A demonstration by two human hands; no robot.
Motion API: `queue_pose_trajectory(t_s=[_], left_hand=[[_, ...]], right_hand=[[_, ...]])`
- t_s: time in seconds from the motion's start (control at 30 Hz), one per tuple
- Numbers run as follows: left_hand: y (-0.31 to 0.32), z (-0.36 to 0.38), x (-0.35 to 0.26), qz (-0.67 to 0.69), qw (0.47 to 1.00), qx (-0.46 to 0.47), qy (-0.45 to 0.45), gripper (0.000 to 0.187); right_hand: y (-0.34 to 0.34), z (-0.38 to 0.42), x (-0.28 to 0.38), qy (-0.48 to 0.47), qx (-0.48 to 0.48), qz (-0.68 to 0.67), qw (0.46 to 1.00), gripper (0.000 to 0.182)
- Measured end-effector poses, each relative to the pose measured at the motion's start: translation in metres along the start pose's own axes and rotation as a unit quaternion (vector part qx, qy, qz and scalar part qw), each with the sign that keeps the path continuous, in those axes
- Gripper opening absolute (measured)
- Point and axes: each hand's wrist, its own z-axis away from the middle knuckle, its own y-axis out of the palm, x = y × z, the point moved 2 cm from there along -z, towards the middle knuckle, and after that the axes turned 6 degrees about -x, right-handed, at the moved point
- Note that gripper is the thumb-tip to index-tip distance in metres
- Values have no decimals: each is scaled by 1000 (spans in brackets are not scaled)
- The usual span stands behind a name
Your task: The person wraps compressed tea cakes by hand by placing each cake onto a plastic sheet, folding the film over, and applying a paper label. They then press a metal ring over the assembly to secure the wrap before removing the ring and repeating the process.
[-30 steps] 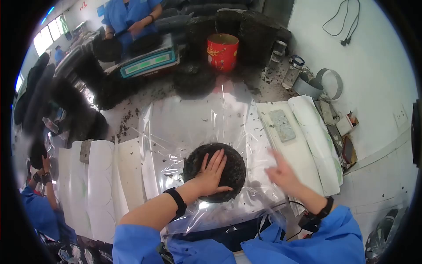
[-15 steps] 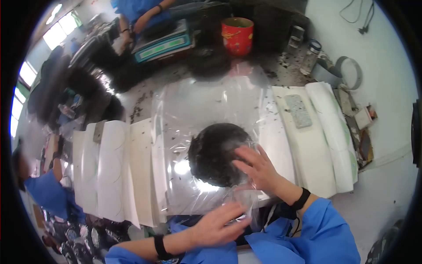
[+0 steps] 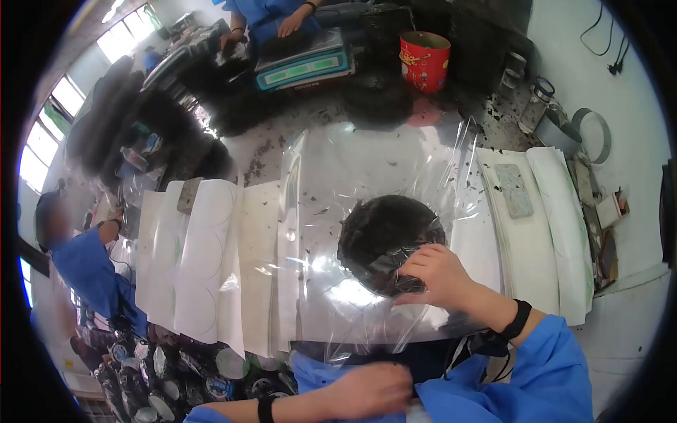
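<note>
A dark, round, flat cake of leafy-looking material point(image 3: 377, 225) lies on the worktable under a sheet of clear plastic film point(image 3: 338, 166). My right hand point(image 3: 441, 278) is over the cake's near right edge, its bent fingers closed on a creased part of the film. Shiny folds gather at those fingertips. Below the table's front edge, close to my body, is my left hand point(image 3: 374, 389). Its fingers look curled but are smeared by motion, and I cannot see anything in them.
White paper stacks flank the film, a left stack point(image 3: 204, 261) and a right stack point(image 3: 539, 233), each under a grey block point(image 3: 513, 190). Behind stand a scale point(image 3: 303, 67), a red bucket point(image 3: 424, 62) and a glass bottle point(image 3: 536, 106). Co-workers in blue work at the back and left.
My right hand, spread before, has closed on the film over the cake. My left hand has drawn back from the film toward my body. The whole view has shifted.
</note>
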Motion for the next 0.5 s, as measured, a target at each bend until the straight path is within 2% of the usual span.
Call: queue_pose_trajectory(t_s=[0.03,0.07,0.1,0.13,0.17,0.2,0.23,0.3,0.33,0.37,0.43,0.47,0.5], left_hand=[[19,8,32,32,993,33,-111,54],[30,22,76,4,982,-40,-182,71],[8,12,98,20,961,-93,-259,83],[2,8,133,-11,951,-63,-301,107],[3,3,152,-3,940,-180,-289,114],[-2,-10,159,7,917,-294,-271,122],[-8,-26,159,8,919,-293,-264,122],[-25,-52,144,27,892,-410,-188,119],[-23,-63,139,-3,881,-422,-215,95],[-25,-71,142,-2,884,-420,-207,95],[-26,-93,149,-209,936,-236,-158,57],[-26,-102,147,-246,928,-235,-153,28],[-27,-105,150,-244,929,-234,-149,28]], right_hand=[[0,-1,-1,47,8,-49,998,46],[0,-1,-1,95,15,-99,990,42],[0,-4,2,97,12,-100,990,42],[0,-8,6,150,46,-106,982,38],[1,-11,8,204,80,-111,969,36],[6,-14,8,207,77,-109,969,36],[13,-17,4,217,88,-72,970,35],[23,-20,1,233,95,-32,967,35],[28,-21,3,209,116,2,971,33],[32,-22,4,183,137,38,973,31],[31,-22,5,194,123,61,971,28],[26,-20,8,175,78,38,981,26],[23,-15,10,154,34,14,987,24]])
